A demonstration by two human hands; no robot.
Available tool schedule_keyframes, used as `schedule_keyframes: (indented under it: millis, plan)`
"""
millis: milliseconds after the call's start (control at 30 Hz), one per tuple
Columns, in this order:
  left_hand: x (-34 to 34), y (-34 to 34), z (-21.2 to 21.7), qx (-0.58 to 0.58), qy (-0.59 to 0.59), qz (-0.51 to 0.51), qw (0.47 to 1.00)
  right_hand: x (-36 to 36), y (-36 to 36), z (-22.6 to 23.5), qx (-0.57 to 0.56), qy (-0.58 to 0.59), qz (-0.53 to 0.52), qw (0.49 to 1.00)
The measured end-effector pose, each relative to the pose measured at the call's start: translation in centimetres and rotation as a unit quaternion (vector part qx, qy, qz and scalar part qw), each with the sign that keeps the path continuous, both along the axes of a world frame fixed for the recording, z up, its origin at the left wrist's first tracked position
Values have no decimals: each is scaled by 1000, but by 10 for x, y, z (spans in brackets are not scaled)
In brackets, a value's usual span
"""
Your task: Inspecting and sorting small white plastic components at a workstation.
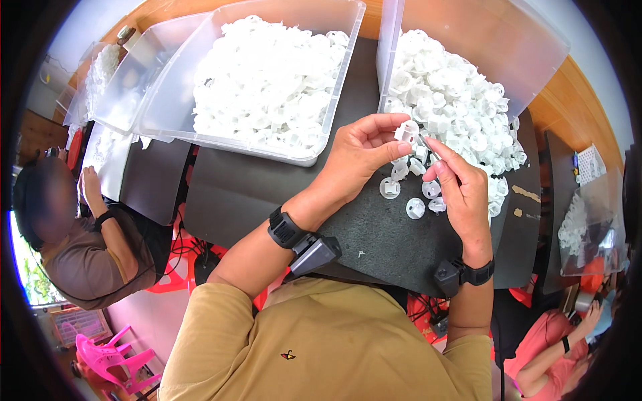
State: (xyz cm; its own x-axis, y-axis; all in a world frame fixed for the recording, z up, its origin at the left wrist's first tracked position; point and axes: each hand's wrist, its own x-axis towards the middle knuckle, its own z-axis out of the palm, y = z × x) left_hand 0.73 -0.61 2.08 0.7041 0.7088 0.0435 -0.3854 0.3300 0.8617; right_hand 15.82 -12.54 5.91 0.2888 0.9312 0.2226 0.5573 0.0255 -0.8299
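**Fitting a thin pin to a small white plastic part**

Mustard-yellow shirt fills the lower edge, and from it both forearms rise, each with a black wrist strap carrying a small dark device. Left hand pinches a white plastic part between thumb and fingertips, held up over the dark table mat. Right hand is closed narrowly on a thin metal pin — its tip meets the part's side.

To do this well, I judge the left thumb should stay clear of the part's opening, the part held steady and turned toward the eye, and the pin kept in line with it rather than levered sideways. A light grip ought to do — the pieces look thin-walled.

A few loose white parts lie on the mat just below the hands. Behind them a clear tub, tipped, spills a heap of round white pieces; a second clear bin, left of it, is heaped full. More clear containers stand farther left. No readable labels show on any of them.
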Motion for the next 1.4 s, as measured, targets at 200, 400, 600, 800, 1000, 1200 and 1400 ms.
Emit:
schedule_keyframes:
  millis: [200, 400, 600, 800, 1000, 1200, 1400]
  plan:
    - [0, 0, 0, -1, 17, 7, 1000, 0, 0, 1, -27, 2, 1, 1000]
    - [0, 1, -1, 10, 14, 9, 1000, -1, -1, 1, -32, 22, 0, 999]
    - [-1, 0, 1, 14, 16, 4, 1000, -1, -1, 1, -41, 30, 4, 999]
    - [-1, 0, 2, 14, 14, -1, 1000, 0, -2, 1, -48, 48, 2, 998]
    - [0, 0, 1, 23, 21, 0, 1000, 0, -2, 0, -45, 43, 6, 998]
    - [-1, -1, 2, 23, 20, -4, 1000, -1, -2, 2, -47, 41, 6, 998]
    - [-1, -1, 3, 28, 26, -3, 999, -2, -2, 2, -46, 43, 4, 998]
